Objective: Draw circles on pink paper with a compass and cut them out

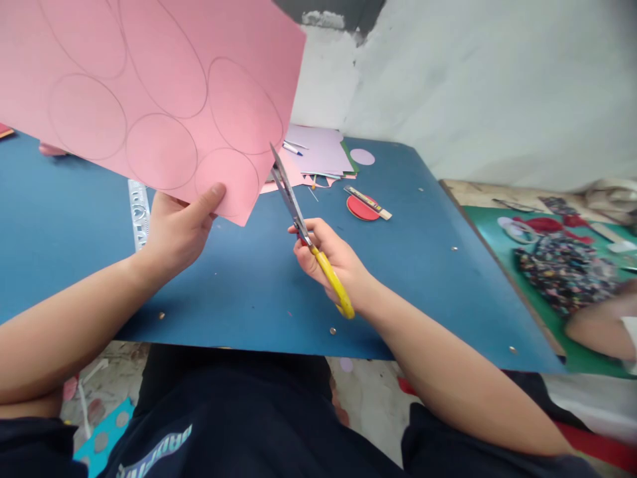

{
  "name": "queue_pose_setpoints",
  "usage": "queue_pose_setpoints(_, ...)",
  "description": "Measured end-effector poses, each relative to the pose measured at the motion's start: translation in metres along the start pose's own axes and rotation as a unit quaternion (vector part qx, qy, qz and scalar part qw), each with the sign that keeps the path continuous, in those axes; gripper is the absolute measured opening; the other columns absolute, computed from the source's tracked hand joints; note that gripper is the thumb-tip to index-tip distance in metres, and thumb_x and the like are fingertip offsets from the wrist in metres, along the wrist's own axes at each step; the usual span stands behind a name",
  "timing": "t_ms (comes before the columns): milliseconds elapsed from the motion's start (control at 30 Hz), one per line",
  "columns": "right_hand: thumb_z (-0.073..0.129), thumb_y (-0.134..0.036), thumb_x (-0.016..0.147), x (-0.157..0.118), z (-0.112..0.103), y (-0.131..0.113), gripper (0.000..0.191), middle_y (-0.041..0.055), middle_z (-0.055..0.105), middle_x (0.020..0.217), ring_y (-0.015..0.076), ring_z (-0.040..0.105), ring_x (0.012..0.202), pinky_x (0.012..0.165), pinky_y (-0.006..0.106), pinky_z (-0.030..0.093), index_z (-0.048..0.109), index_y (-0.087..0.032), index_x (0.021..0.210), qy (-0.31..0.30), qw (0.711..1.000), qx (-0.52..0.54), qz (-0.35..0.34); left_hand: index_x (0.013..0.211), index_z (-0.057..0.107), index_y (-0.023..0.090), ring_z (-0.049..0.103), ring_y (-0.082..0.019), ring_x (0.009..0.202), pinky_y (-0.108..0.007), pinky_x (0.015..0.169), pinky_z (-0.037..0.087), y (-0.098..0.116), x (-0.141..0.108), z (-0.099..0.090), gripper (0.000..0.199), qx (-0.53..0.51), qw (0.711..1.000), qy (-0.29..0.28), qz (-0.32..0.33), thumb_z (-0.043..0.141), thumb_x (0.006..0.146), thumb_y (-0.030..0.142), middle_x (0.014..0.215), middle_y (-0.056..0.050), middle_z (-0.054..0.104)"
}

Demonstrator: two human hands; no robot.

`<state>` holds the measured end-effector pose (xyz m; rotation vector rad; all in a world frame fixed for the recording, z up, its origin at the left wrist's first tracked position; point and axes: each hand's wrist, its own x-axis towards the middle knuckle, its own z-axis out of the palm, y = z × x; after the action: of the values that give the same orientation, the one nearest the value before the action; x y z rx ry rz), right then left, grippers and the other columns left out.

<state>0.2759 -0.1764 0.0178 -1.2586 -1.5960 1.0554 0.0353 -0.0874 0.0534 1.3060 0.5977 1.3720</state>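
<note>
A large pink sheet (164, 86) with several pencilled circles and ovals fills the upper left. My left hand (184, 226) pinches its lower edge, thumb on top and fingers behind the sheet. In my right hand (331, 255) are scissors (331, 279) with yellow handles, pointing up and left. The blades look parted, and their tips lie at the right edge of the sheet, beside an outlined oval. Whether the blades touch the paper is hard to tell.
On the blue table (259, 292) are a clear stencil ruler (139, 212), stacked coloured sheets (323, 153), a pen, a lilac circle (362, 157), and red circles (362, 208) under a cutter (368, 202). At right, a person's arm (602, 325) rests over a green table (490, 232).
</note>
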Motion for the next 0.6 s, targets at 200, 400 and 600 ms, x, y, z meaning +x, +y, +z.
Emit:
queue_pose_setpoints(200, 0.068, -0.071, 0.097, -0.001, -0.001, -0.001, 0.053, -0.0045, 0.051, 0.078, 0.0143, 0.042, 0.066, 0.065, 0.032, 0.036, 0.059, -0.026, 0.124, 0.006, 1.0, -0.012, 0.007, 0.141, 0.065, 0.035, 0.063, -0.028, 0.145, -0.049, 0.123, 0.056, -0.005, 0.001, -0.004, 0.054, -0.004, 1.0, -0.001, 0.014, 0.084, 0.091, 0.03, 0.138, -0.001, 0.077)
queue_pose_setpoints(400, 0.071, -0.067, 0.097, 0.0, -0.007, -0.003, 0.056, -0.004, 0.051, 0.084, 0.0122, 0.043, 0.068, 0.063, 0.029, 0.036, 0.056, -0.023, 0.128, -0.045, 0.996, 0.069, 0.026, 0.135, 0.07, 0.027, 0.069, -0.032, 0.136, -0.049, 0.114, 0.062, -0.021, 0.007, -0.016, 0.056, -0.004, 0.999, -0.033, 0.001, 0.092, 0.084, 0.035, 0.133, -0.009, 0.079)
queue_pose_setpoints(600, 0.065, -0.07, 0.099, -0.003, -0.005, -0.011, 0.055, -0.0036, 0.051, 0.081, 0.0127, 0.044, 0.062, 0.056, 0.03, 0.037, 0.054, -0.023, 0.125, -0.067, 0.968, 0.223, 0.089, 0.121, 0.074, 0.026, 0.071, -0.025, 0.125, -0.038, 0.104, 0.063, -0.018, 0.006, -0.017, 0.032, 0.01, 0.999, -0.047, 0.004, 0.085, 0.092, 0.031, 0.123, -0.008, 0.08)
